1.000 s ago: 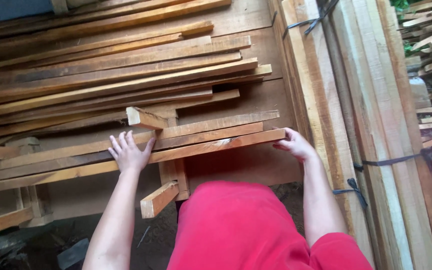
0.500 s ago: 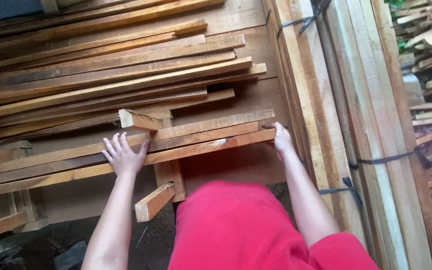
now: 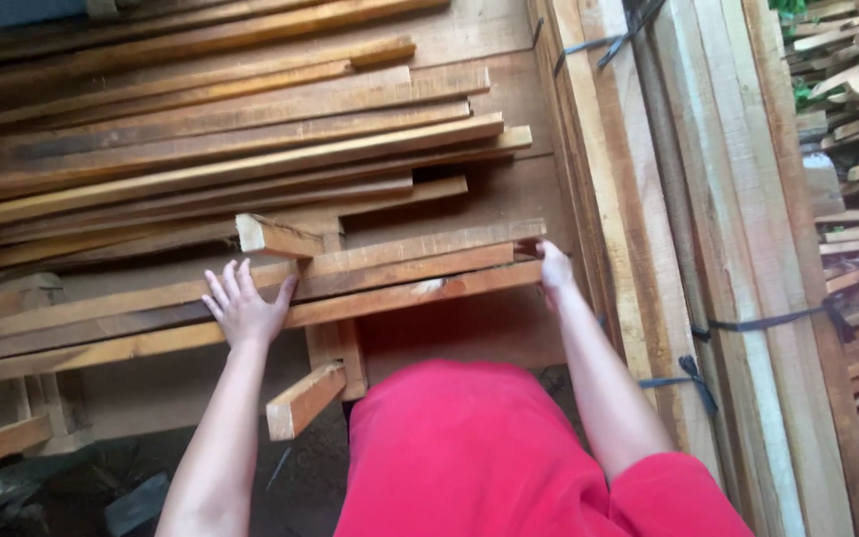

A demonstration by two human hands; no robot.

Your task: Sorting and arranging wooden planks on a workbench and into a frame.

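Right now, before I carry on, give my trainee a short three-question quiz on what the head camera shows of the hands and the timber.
1. True or false: the left hand lies flat with fingers spread on the long planks.
2. Where is the right hand? A) at the right-hand ends of those planks B) on the strapped bundle C) on the red garment
3. Fill in: the short block jutting out below the planks lies nearer the ___ hand.

Key: 1 true; 2 A; 3 left.
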